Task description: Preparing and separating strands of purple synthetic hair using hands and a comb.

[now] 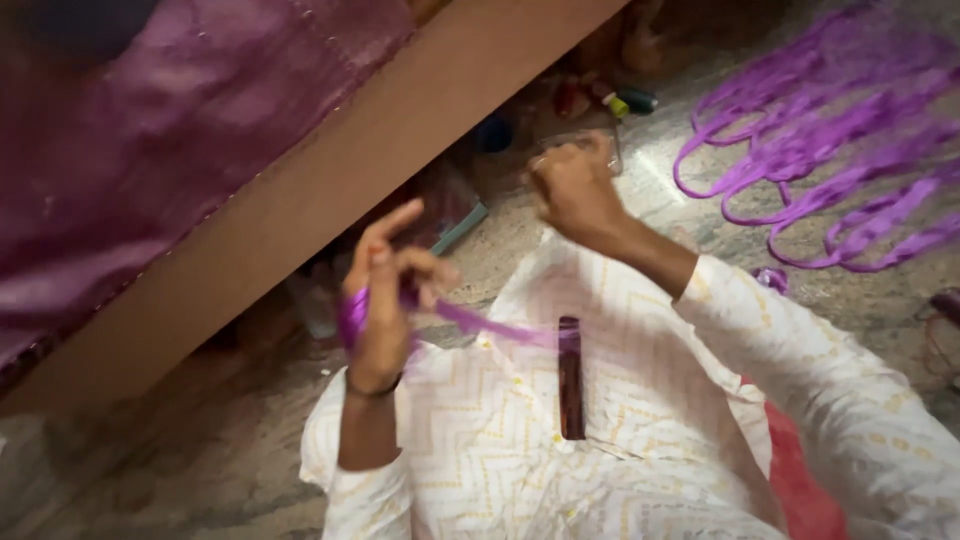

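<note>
Below a slanted wooden frame, two hands worked a purple ribbon [470,320] over a lap clad in white patterned cloth [640,400].

Glossy and thin, the ribbon wound round the left hand [385,300] and ran taut toward a dark stick [570,378] lying on the cloth. More purple ribbon lay in loops [820,150] on the stone floor [560,240] at right, well apart from the hands; thread spools [620,100] sat near the frame [330,190], which hemmed in the left side. The left hand pinched the ribbon, forefinger raised. The right hand [572,185] was raised and fisted; whether it held anything could not be told.
</note>
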